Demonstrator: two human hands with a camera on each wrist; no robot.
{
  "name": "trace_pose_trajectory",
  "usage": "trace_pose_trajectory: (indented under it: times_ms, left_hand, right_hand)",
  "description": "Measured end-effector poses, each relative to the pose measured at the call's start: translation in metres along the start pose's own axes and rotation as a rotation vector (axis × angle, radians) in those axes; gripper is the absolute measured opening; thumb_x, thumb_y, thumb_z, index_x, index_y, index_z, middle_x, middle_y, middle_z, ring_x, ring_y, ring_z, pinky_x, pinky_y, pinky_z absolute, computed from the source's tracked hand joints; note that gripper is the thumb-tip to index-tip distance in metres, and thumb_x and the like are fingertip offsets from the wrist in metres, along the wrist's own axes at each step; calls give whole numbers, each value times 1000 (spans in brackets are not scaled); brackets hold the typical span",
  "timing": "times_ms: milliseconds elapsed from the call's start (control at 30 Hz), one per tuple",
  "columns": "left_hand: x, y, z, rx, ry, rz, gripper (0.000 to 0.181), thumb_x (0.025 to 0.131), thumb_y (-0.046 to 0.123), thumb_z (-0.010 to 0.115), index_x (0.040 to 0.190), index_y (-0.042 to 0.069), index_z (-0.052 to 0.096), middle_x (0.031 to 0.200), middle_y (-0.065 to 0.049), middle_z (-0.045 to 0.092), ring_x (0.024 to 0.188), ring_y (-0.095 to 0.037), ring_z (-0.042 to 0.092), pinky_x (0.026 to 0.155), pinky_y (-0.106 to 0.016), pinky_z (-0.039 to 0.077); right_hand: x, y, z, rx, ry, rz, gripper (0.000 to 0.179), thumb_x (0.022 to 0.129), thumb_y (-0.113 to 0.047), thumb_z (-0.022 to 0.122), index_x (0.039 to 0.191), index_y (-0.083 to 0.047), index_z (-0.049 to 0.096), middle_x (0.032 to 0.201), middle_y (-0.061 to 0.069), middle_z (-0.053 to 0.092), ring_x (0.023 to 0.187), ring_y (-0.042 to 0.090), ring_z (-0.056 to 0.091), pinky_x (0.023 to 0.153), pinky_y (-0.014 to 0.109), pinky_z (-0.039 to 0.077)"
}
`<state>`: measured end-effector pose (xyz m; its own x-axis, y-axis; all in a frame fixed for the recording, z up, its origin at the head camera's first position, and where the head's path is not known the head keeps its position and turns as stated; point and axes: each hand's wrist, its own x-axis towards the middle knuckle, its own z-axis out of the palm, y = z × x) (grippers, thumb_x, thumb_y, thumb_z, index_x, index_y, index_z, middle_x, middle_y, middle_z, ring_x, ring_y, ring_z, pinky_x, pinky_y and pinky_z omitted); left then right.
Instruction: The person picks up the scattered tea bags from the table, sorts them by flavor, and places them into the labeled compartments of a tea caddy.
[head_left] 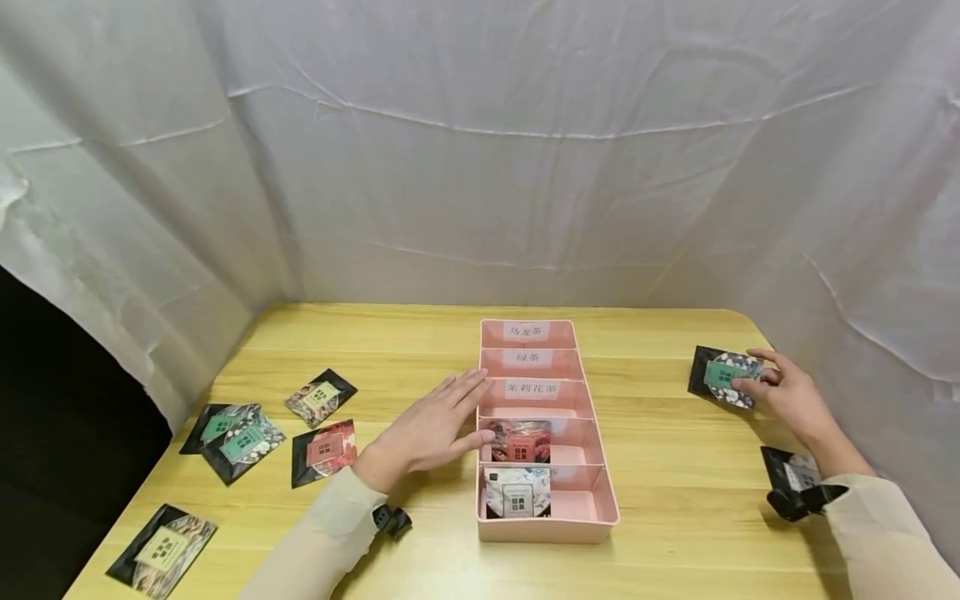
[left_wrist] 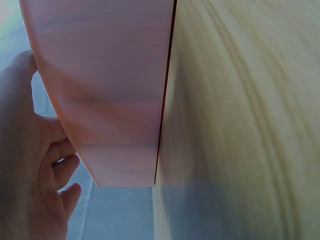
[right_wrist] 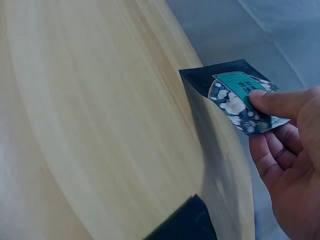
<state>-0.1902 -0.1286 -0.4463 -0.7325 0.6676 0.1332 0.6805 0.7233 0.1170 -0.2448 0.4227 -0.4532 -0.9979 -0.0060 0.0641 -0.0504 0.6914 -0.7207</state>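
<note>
My right hand (head_left: 795, 400) pinches a tea sachet (right_wrist: 232, 102) with a green label and white flowers on black. Its thumb lies on the front, the fingers behind, and in the right wrist view the sachet is held above the table. My left hand (head_left: 431, 429) rests on the left rim of a long pink divided box (head_left: 551, 531), fingers extended along it. In the second-nearest compartment lies a red-labelled sachet (head_left: 521, 442); a white-labelled sachet (head_left: 517, 493) lies in the nearest one. Paper labels with handwritten characters mark the compartments.
On the left of the table lie two overlapping green-labelled sachets (head_left: 243, 442), a red-labelled sachet (head_left: 324, 451) and two yellow-labelled ones, one farther back (head_left: 321, 397) and one near the front (head_left: 161, 552). Another dark sachet (head_left: 798, 468) lies beneath my right wrist. Grey cloth (head_left: 480, 167) hangs around the table.
</note>
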Motion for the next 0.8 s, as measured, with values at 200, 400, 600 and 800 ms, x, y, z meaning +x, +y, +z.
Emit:
trace_pose_trajectory:
  times_ms: [200,400,600,800]
  left_hand:
    - [0,1,0,-2,1,-3,83,99,65,21,157,6,16,162,-12,15,149,-22,9,120,-42,14]
    - [0,0,2,-6,7,-4,83,99,65,22,157,6,16,162,-12,15,149,-23,10,120,-41,13]
    - [0,0,2,-6,16,3,82,99,65,22,157,6,16,161,-13,16,148,-26,14,120,-42,14]
    - [0,0,0,-10,12,4,83,99,65,22,157,5,16,161,-13,17,148,-24,11,120,-42,14]
  right_hand:
    - [0,-15,3,-93,42,6,77,95,-42,63,146,7,34,110,26,64,85,5,56,67,21,45]
    - [2,-33,5,-134,84,-54,67,97,-42,60,141,6,45,118,34,61,100,41,61,66,29,52]
    - [4,-51,9,-138,122,-155,54,99,-31,59,136,8,51,106,31,66,74,-2,55,57,18,44]
    - [8,-65,16,-83,124,-229,48,100,-23,58,137,7,50,104,30,66,72,-9,53,56,16,43]
